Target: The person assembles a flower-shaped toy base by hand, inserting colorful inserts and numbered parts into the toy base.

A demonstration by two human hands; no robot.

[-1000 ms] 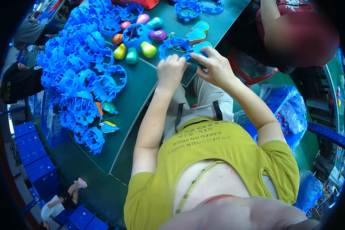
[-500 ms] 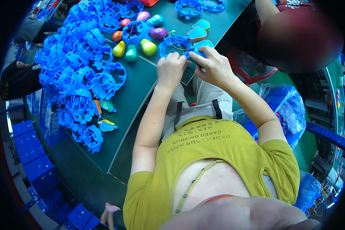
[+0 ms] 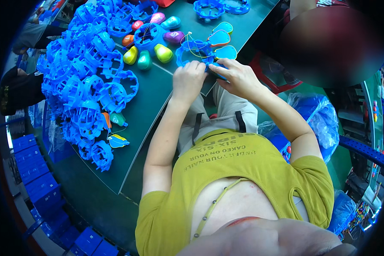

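Close to the table's edge lies a blue plastic ring frame (image 3: 183,56) with notched walls and thin yellow strings looped over it. My left hand (image 3: 188,82) has its fingers curled closed at the ring's near rim. Opposite it, my right hand (image 3: 240,77) pinches a petal-shaped piece (image 3: 218,71), blue on the side that shows and partly covered by the fingers. Along the ring's right side are several flat petal pieces, among them an orange-edged one (image 3: 219,38) and a light blue one (image 3: 226,52). The fingertips of both hands almost meet, hiding where piece and ring join.
A large pile of blue ring frames (image 3: 79,68) covers the table's left part. Another ring (image 3: 150,37) sits among several coloured egg-shaped pieces, including a purple one (image 3: 174,37). Bagged blue bin (image 3: 315,117) stands right of me. A person (image 3: 333,47) sits at upper right.
The petal piece in my right hand has turned, showing blue where a dark green edge showed. My right fingers have shifted slightly down; my left hand stays at the ring.
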